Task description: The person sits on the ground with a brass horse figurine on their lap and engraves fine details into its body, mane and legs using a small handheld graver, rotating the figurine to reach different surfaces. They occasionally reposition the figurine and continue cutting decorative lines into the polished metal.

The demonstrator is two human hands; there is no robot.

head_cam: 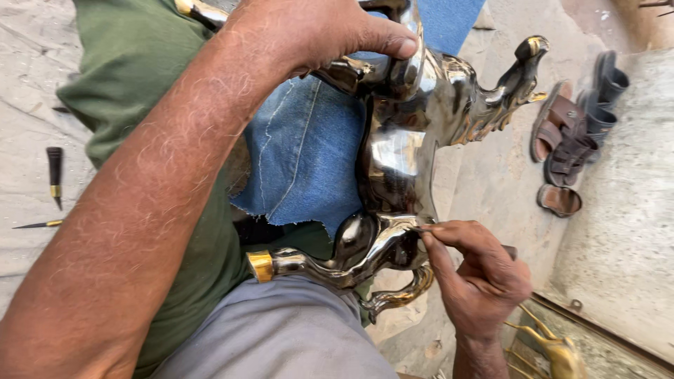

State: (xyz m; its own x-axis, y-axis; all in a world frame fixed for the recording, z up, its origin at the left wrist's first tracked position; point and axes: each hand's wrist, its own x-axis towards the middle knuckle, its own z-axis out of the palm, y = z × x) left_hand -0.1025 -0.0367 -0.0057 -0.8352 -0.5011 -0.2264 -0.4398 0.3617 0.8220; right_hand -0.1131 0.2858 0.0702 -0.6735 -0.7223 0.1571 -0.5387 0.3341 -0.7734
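Horse figure [397,161] of polished metal, laid across lap on denim cloth [302,154], left hand [316,31] clamped over its hindquarters for steadiness, right hand [477,274] pinching slim tool [421,229] against its flank.

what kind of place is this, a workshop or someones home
Most likely a small metal craft workshop with work done on the floor: a polished metal horse figure lies across the person's lap, hand tools lie on the dusty ground, and another brass piece waits nearby.
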